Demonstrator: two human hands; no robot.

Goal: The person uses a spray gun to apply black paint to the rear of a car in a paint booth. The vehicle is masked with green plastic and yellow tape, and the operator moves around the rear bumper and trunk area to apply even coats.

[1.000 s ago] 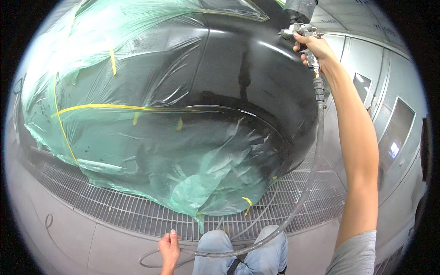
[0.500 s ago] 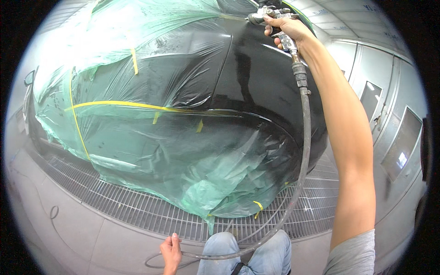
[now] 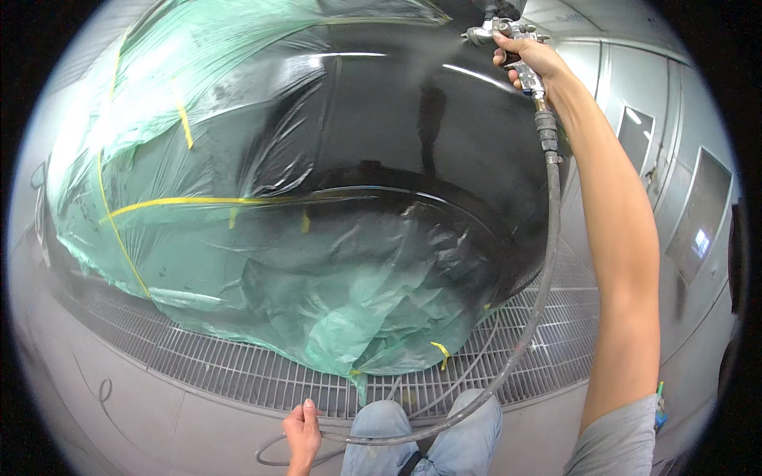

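A metal spray gun [image 3: 481, 36] with a dark cup on top is gripped in my right hand [image 3: 536, 59], thumb over its upper body and fingers around the handle. Its nozzle points left at the glossy black car panel [image 3: 373, 127], and a faint haze hangs in front of it. From the handle a grey air hose [image 3: 552, 222] loops down across my knees to my left hand [image 3: 302, 432], which is closed around it low down. Green masking film [image 3: 230, 270] covers much of the car beside and below the black panel.
Yellow tape strips [image 3: 186, 201] hold the film. A metal floor grate [image 3: 238, 353] runs along the car's lower edge, with more hose [image 3: 105, 390] coiled on the grey floor at left. Grey doors with windows [image 3: 698, 214] stand at right.
My right hand and the spray gun have moved to the right along the panel, and the hose has swung with them. The car sits further left in view. My left hand keeps its grip.
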